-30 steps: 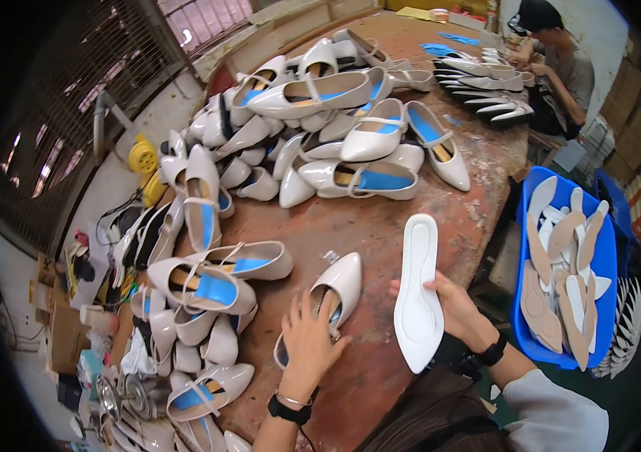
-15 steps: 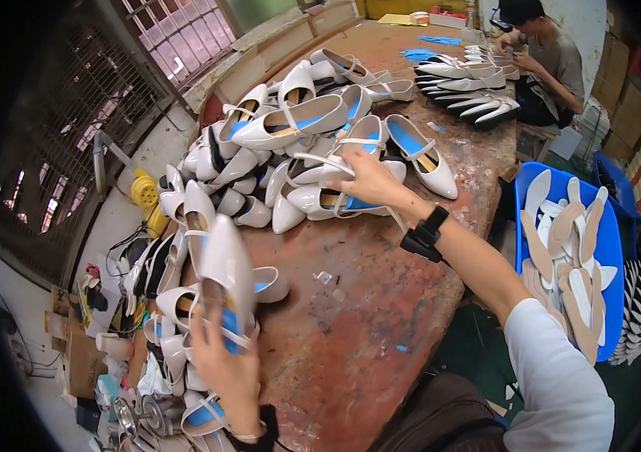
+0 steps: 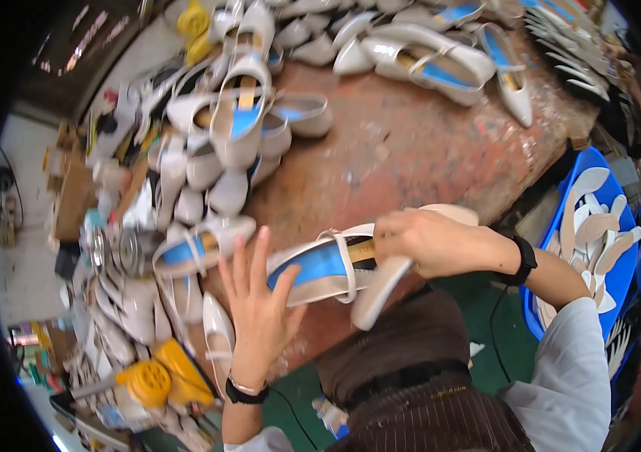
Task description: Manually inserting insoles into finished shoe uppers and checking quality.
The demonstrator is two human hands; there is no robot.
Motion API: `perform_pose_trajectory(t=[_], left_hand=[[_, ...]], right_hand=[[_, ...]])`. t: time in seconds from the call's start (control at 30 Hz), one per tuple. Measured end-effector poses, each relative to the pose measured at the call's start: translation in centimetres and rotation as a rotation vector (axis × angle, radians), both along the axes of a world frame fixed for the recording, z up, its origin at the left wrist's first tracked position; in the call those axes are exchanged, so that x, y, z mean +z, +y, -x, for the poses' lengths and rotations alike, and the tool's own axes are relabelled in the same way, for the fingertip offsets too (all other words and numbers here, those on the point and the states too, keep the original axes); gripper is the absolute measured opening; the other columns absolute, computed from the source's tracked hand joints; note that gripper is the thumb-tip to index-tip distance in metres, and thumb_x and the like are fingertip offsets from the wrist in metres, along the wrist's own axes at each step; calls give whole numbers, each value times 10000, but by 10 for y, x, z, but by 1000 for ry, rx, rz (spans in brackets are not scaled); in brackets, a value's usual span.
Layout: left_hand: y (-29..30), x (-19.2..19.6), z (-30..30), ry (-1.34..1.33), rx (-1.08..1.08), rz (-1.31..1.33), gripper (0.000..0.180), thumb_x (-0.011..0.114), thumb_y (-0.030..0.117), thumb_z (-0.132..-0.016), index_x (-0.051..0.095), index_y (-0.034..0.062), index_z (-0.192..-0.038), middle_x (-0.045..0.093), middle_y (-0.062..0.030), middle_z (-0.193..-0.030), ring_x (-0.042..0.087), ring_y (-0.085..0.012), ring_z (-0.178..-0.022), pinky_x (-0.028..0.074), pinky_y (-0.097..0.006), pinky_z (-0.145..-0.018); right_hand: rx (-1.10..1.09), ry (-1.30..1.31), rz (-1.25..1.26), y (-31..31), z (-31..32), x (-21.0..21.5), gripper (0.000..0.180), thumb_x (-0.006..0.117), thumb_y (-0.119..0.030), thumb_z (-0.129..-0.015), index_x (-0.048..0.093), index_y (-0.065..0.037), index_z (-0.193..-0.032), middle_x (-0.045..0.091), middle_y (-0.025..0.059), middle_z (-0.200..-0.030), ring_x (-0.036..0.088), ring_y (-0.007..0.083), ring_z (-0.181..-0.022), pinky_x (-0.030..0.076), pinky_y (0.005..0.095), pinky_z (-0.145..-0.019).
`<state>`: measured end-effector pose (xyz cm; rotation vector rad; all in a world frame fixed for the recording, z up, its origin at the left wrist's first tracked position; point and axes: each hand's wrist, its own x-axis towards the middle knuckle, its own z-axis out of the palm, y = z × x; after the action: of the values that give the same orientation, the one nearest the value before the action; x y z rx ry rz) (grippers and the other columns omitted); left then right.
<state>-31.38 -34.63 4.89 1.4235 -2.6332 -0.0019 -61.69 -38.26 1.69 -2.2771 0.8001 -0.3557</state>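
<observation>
A white strapped flat shoe (image 3: 309,273) with a blue pad inside lies sideways before me, at the table's near edge. My left hand (image 3: 256,309) is beside its left end, fingers spread, thumb over the rim by the blue pad; whether it touches is unclear. Over the shoe's right end, my right hand (image 3: 430,242) is closed round a pale insole (image 3: 382,292), one end of which sticks out below the fingers. A rounded beige end (image 3: 450,213) shows beyond that hand; I cannot tell whether it belongs to the insole. The right hand hides the shoe's toe.
White strapped shoes (image 3: 241,139) are heaped at the left, with more shoes (image 3: 433,64) along the far side of the worn red-brown table (image 3: 351,151). A blue bin (image 3: 546,316) of insoles stands at my right. A yellow machine part (image 3: 151,380) is at lower left.
My view has swung down toward my lap. The shoe in my left hand now lies at the near edge, and that hand has spread. My right hand has come back from the far pile with the insole.
</observation>
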Motion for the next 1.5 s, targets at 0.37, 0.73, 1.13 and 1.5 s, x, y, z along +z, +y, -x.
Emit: perform_pose_trajectory(t=[0.37,0.73,1.13,1.5], left_hand=[[105,-111,-48,479,289,-175,226,774,11,-715,659,-18,-907,554,-220,-1361,557,-408,-1241,472,-445,-1010],[117,-156,-63,878,301,-64,946,896,209,-687,353,58,-1446,409,-256,-1436,417,-435,-1354,375,-524,-1104],[119,-180,-66,921,331,-66,1525,964,384,-592,-221,170,-1528,406,-219,-1409,501,-377,-1270,442,-489,-1064],[113,-168,-75,1206,356,-402,939,857,368,-737,356,100,-1485,397,-270,-1447,409,-433,-1353,367,-522,-1096]], right_hand=[[-471,-97,233,43,-5,-27,729,665,-347,-882,384,-82,-1500,565,156,-1279,555,344,-1078,447,432,-960],[-95,-125,298,56,-99,-87,300,710,-127,-709,732,-58,-1000,629,77,-1138,576,253,-1059,434,394,-956],[-6,-339,6,60,-185,-111,191,698,-85,-701,719,-15,-877,632,102,-1038,618,284,-1037,514,401,-922],[288,-139,236,58,-184,-117,413,626,-138,-791,659,7,-1177,624,155,-1247,597,261,-1186,490,388,-1009]])
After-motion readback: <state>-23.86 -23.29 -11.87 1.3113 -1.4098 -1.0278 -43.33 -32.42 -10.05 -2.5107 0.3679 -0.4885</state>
